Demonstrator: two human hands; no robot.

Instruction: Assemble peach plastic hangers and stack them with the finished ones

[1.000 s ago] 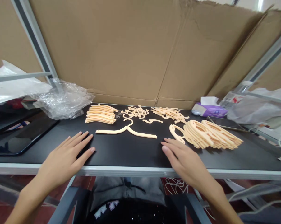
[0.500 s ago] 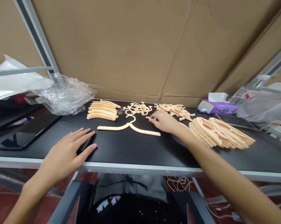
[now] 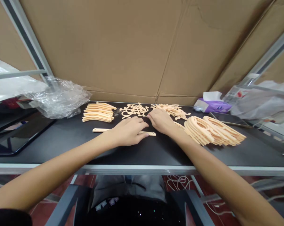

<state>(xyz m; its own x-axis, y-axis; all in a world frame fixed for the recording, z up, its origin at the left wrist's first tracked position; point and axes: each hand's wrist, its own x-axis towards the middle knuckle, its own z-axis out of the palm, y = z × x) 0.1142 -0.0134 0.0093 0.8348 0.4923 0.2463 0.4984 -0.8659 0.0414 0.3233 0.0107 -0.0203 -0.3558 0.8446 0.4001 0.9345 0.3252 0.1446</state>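
My left hand (image 3: 130, 131) lies over the middle of a peach plastic clothes hanger, its fingers curled and its thumb against the right-hand bar (image 3: 151, 134). The left-hand bar (image 3: 99, 130) sticks out beyond my wrist; the hanger's centre and most of its hook are covered. Just to the right, my right hand (image 3: 161, 121) is closed in a pinch, a small peach plastic part (image 3: 145, 116) at its fingertips. Behind my hands are a heap of peach hooks (image 3: 134, 109) and a heap of slim peach pieces (image 3: 172, 110).
Stacked hanger bars (image 3: 98, 112) lie at the back left. A pile of flat hanger pieces with oval openings (image 3: 212, 130) is at right. Around them are crumpled clear plastic (image 3: 62, 97), a purple tissue pack (image 3: 212, 105), a dark phone-like slab (image 3: 21, 138) and a cardboard wall (image 3: 113, 47).
My left hand has moved right from the bare tabletop onto the hanger, covering its middle. My right hand stays near the heaps, still pinching the small part. The view has shifted slightly.
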